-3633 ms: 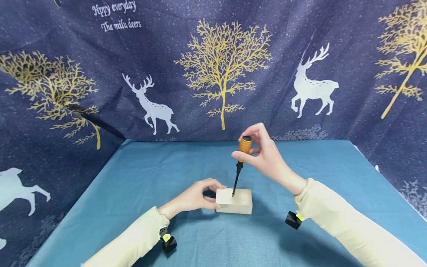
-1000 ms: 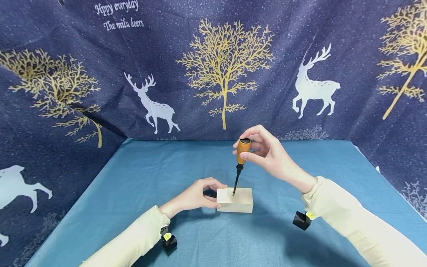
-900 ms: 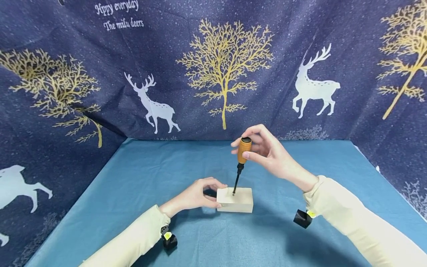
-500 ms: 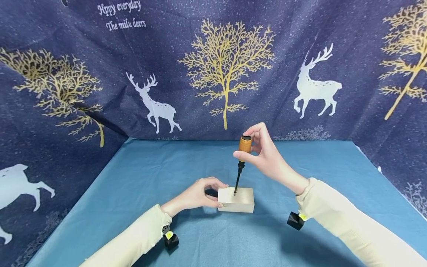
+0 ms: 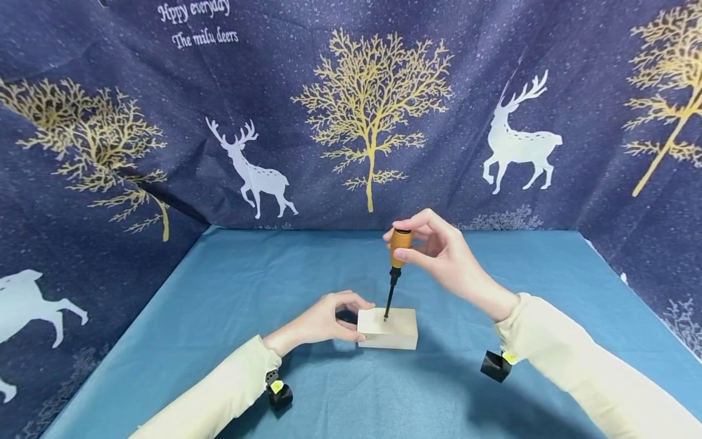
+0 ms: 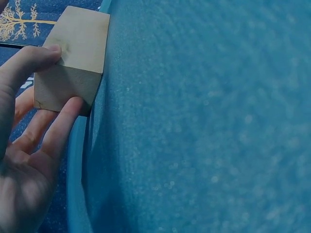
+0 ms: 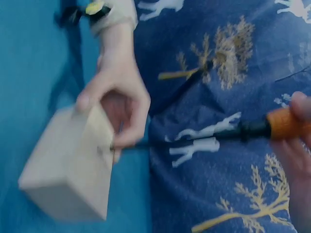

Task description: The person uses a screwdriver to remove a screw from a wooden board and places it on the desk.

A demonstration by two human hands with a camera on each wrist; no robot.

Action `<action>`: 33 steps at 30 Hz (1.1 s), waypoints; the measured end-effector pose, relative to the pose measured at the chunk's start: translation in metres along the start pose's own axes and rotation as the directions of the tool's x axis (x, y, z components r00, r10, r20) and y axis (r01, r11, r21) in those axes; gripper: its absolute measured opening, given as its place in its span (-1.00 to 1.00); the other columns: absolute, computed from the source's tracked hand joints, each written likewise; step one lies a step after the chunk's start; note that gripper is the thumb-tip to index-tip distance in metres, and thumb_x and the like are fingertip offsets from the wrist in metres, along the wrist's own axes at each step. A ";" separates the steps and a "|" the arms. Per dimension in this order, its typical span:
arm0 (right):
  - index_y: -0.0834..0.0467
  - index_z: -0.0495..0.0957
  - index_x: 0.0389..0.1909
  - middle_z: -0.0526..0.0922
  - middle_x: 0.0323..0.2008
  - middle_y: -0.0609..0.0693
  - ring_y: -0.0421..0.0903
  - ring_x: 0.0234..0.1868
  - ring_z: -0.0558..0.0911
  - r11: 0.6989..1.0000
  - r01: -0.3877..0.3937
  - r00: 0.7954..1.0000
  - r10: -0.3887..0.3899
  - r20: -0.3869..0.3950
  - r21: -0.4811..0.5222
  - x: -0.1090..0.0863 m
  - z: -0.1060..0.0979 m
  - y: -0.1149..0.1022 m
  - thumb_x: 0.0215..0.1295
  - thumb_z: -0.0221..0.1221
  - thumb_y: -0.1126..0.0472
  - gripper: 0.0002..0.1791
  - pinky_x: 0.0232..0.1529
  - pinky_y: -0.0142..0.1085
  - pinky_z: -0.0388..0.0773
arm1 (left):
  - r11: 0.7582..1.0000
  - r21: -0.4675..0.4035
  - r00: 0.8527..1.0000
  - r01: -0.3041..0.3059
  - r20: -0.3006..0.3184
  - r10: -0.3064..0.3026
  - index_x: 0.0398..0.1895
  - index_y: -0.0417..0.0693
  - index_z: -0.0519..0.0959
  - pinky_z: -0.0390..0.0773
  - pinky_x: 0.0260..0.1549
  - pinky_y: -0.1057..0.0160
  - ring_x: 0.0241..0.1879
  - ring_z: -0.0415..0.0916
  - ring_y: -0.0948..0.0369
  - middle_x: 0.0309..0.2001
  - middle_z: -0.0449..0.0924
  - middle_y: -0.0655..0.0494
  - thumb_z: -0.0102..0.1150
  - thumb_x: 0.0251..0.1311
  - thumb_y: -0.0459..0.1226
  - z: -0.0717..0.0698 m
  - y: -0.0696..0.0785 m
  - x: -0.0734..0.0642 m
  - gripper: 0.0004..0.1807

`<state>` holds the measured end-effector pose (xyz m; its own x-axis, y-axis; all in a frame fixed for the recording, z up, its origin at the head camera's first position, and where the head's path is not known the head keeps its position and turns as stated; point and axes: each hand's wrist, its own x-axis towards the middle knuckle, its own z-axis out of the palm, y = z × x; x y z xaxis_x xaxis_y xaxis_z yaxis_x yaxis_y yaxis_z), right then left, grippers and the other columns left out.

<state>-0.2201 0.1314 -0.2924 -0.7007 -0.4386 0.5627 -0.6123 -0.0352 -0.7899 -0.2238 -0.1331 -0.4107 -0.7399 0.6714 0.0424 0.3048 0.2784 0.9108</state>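
A pale wooden block lies flat on the blue cloth. My left hand grips its left end, with the thumb on the near face and fingers behind; the left wrist view shows the thumb and fingertips touching the block. Above it, my right hand holds the orange handle of a screwdriver between thumb and fingers. The black shaft slants down to a small screw head in the block's top face. In the blurred right wrist view, the screwdriver tip meets that face.
Blue cloth covers the table. A dark blue curtain printed with trees and deer hangs behind and at the sides. Small black cameras sit on both wrists.
My right hand turns back and forth around the screwdriver handle, and its wrist has swung right since half a second ago. The left hand and block stay in place.
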 end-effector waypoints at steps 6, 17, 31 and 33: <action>0.33 0.08 0.24 0.47 0.32 0.25 0.05 0.14 0.66 0.995 0.060 0.989 -0.071 0.132 0.082 -0.001 -0.003 0.005 0.44 -0.03 0.50 -0.57 0.05 -0.14 0.73 | 1.000 0.020 1.000 0.003 -0.001 -0.003 0.17 0.05 0.57 0.74 -0.07 0.30 0.03 0.55 0.16 0.08 0.52 -0.03 0.46 0.05 -0.33 0.001 -0.001 -0.001 -0.45; 0.25 0.22 0.10 0.49 0.00 0.07 -0.31 -0.16 0.59 0.961 -0.136 0.978 0.092 -0.185 -0.241 0.001 0.009 0.000 0.22 0.32 0.36 -0.45 -0.17 -0.48 0.63 | 0.996 0.092 1.000 0.006 -0.014 -0.005 0.19 0.18 0.56 0.73 -0.09 0.36 0.04 0.54 0.20 0.06 0.51 0.02 0.46 0.06 -0.28 0.001 -0.004 0.000 -0.43; 0.28 0.37 0.22 0.58 0.14 -0.02 -0.18 0.11 0.65 0.994 0.022 0.999 -0.025 -0.036 -0.104 -0.001 0.007 -0.003 0.34 0.16 0.43 -0.57 0.10 -0.34 0.69 | 0.996 0.090 1.000 0.006 -0.006 -0.005 0.19 0.17 0.55 0.73 -0.09 0.35 0.04 0.53 0.21 0.07 0.51 0.02 0.47 0.06 -0.28 0.001 -0.003 0.000 -0.42; 0.24 0.31 0.30 0.58 0.18 0.05 -0.12 0.19 0.62 0.999 0.028 0.999 -0.027 0.029 -0.042 -0.001 0.005 -0.001 0.41 0.08 0.42 -0.54 0.16 -0.29 0.67 | 0.997 0.082 1.000 0.007 -0.005 -0.007 0.20 0.15 0.55 0.73 -0.08 0.34 0.04 0.53 0.20 0.07 0.51 0.01 0.47 0.05 -0.29 0.001 -0.003 0.000 -0.42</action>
<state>-0.2166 0.1276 -0.2934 -0.6730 -0.4631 0.5767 -0.6469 -0.0095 -0.7625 -0.2243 -0.1332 -0.4138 -0.7449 0.6660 0.0383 0.3479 0.3388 0.8741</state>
